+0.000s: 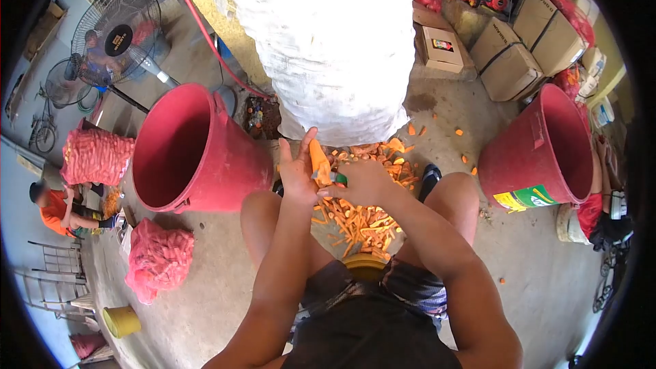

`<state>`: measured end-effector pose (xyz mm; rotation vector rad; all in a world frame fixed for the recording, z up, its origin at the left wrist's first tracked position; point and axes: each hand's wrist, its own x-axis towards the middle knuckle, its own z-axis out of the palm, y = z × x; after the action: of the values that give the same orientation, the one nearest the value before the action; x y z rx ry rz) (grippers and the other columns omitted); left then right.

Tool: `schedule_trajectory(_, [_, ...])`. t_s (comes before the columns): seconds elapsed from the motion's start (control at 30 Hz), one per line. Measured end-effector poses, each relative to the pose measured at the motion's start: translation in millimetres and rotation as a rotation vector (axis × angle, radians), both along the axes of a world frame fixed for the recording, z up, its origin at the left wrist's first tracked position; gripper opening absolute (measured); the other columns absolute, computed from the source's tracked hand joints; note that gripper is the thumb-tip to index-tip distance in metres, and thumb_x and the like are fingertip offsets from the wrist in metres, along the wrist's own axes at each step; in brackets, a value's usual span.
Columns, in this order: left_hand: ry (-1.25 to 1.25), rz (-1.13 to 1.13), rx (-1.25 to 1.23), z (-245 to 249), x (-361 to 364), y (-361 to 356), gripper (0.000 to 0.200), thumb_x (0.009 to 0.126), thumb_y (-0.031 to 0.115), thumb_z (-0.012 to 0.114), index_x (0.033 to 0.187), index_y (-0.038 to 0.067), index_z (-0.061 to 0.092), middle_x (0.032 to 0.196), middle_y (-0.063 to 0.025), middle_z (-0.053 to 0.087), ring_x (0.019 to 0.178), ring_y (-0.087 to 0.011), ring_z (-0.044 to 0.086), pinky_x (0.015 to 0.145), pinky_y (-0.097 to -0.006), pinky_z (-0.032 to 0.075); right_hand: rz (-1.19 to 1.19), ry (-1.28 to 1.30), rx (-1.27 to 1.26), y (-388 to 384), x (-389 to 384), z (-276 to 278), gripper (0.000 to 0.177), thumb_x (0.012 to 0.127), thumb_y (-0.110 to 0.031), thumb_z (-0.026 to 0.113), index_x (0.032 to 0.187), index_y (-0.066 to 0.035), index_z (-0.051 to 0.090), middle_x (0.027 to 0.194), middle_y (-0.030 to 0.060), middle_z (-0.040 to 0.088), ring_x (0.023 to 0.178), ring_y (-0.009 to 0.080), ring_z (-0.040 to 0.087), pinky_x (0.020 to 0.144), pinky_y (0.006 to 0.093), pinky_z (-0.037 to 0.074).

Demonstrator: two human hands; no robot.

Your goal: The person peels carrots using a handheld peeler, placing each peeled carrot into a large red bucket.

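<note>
My left hand [298, 172] holds up a carrot [319, 158], with some fingers stretched out beside it. My right hand [365, 182] is closed around a green-handled cutting tool [339, 178], its working end against the lower part of the carrot. Whether that tool is a knife or a peeler cannot be made out. Below both hands, carrot scraps and peelings [369, 222] lie heaped on the floor between my legs. Part of a yellow rim [365, 266] shows under me.
A big white sack [335, 48] stands in front. Red tubs stand left [239, 157] and right [506, 157]. Pink mesh bags [160, 256], a fan [119, 39], cardboard boxes [506, 61] and a yellow bucket [121, 322] surround me. A person in orange [55, 210] sits far left.
</note>
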<state>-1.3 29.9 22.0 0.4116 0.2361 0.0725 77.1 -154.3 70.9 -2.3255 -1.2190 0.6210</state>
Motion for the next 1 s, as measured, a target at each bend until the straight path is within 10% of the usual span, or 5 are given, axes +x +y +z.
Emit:
schedule_trajectory(0.4, [0.269, 0.144, -0.019, 47.0, 1.0, -24.3, 0.086, 0.101, 0.082, 0.029, 0.147, 0.015, 0.057, 0.103, -0.0075, 0.065, 0.096, -0.0288, 0.064, 0.09, -0.0472, 0.055, -0.065, -0.163, 0.084, 0.6, 2.7, -10.5, 0.092, 0.078, -0.092, 0.059, 0.107, -0.005, 0.073, 0.086, 0.0165, 0.076, 0.088, 0.0386, 0.076, 0.082, 0.0516, 0.059])
schedule_trajectory(0.47, [0.074, 0.027, 0.006, 10.2, -3.6, -2.6, 0.075, 0.105, 0.073, 0.039, 0.151, 0.016, 0.054, 0.135, -0.0133, 0.063, 0.124, -0.0368, 0.06, 0.105, -0.0564, 0.051, 0.015, -0.105, -0.057, -0.5, 1.9, 0.1, 0.091, 0.078, -0.089, 0.063, 0.107, -0.003, 0.072, 0.087, 0.017, 0.076, 0.088, 0.0391, 0.076, 0.084, 0.0512, 0.058])
schedule_trajectory(0.7, [0.247, 0.059, 0.159, -15.6, 3.4, -7.0, 0.03, 0.111, 0.02, 0.054, 0.14, 0.012, 0.054, 0.112, -0.0047, 0.065, 0.104, -0.021, 0.064, 0.095, -0.0397, 0.055, -0.058, -0.067, 0.029, -5.0, 10.4, -14.8, 0.084, 0.08, -0.086, 0.065, 0.098, -0.004, 0.074, 0.085, 0.0176, 0.075, 0.086, 0.0382, 0.075, 0.08, 0.051, 0.059])
schedule_trajectory(0.77, [0.277, 0.06, 0.19, -12.3, 5.3, -14.0, 0.029, 0.111, 0.021, 0.054, 0.139, 0.011, 0.055, 0.113, -0.0045, 0.065, 0.105, -0.0206, 0.064, 0.096, -0.0395, 0.055, -0.2, -0.319, 0.392, -6.5, 10.3, -33.3, 0.077, 0.084, -0.082, 0.064, 0.09, -0.006, 0.076, 0.083, 0.0182, 0.075, 0.084, 0.0373, 0.075, 0.078, 0.0499, 0.059])
schedule_trajectory(1.0, [0.416, 0.108, 0.132, -9.6, 6.3, -24.8, 0.03, 0.111, 0.033, 0.057, 0.129, 0.009, 0.06, 0.116, -0.0057, 0.064, 0.101, -0.0203, 0.062, 0.08, -0.0381, 0.053, -0.209, -0.16, 0.147, -7.9, 9.0, 2.0, 0.075, 0.085, -0.079, 0.067, 0.082, -0.004, 0.074, 0.084, 0.0179, 0.075, 0.086, 0.0379, 0.075, 0.08, 0.0503, 0.059])
